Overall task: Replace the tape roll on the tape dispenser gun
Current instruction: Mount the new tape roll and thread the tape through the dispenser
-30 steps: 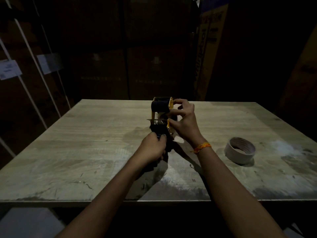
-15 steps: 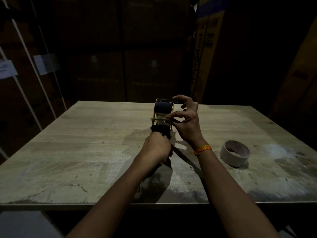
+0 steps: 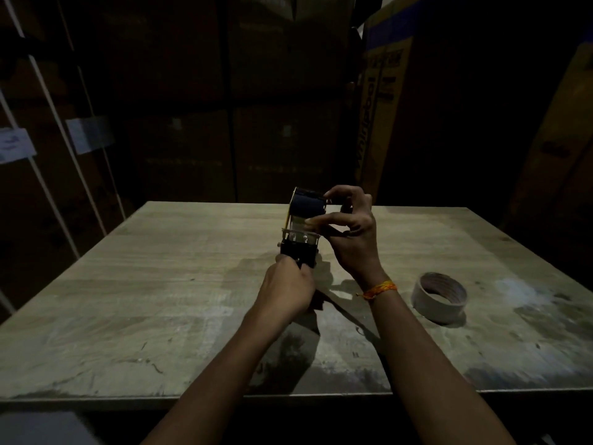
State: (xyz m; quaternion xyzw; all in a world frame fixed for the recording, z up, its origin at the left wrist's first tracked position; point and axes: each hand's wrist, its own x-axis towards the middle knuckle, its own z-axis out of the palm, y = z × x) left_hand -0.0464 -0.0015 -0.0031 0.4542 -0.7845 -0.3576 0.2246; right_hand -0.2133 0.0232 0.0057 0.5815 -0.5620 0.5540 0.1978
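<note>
A black and yellow tape dispenser gun (image 3: 300, 234) is held upright above the middle of the wooden table (image 3: 160, 284). My left hand (image 3: 287, 289) grips its handle from below. My right hand (image 3: 349, 232) pinches the gun's right side, with thumb and fingers at the dark hub (image 3: 306, 205) and the frame just above the metal blade plate. A pale tape roll (image 3: 439, 297) lies flat on the table to the right, a forearm's width from my right wrist. The light is dim, so fine detail on the gun is hard to see.
Tall stacked cardboard boxes (image 3: 279, 107) stand close behind the table. A printed carton (image 3: 382, 101) leans at the back right. White straps and labels (image 3: 86, 136) run down the boxes at the left. The table's front edge (image 3: 288, 395) is near my elbows.
The gun has turned a little, so its yellow side plate faces away and the blade plate faces me. My right fingers have shifted on the gun's right side. The view has drifted slightly.
</note>
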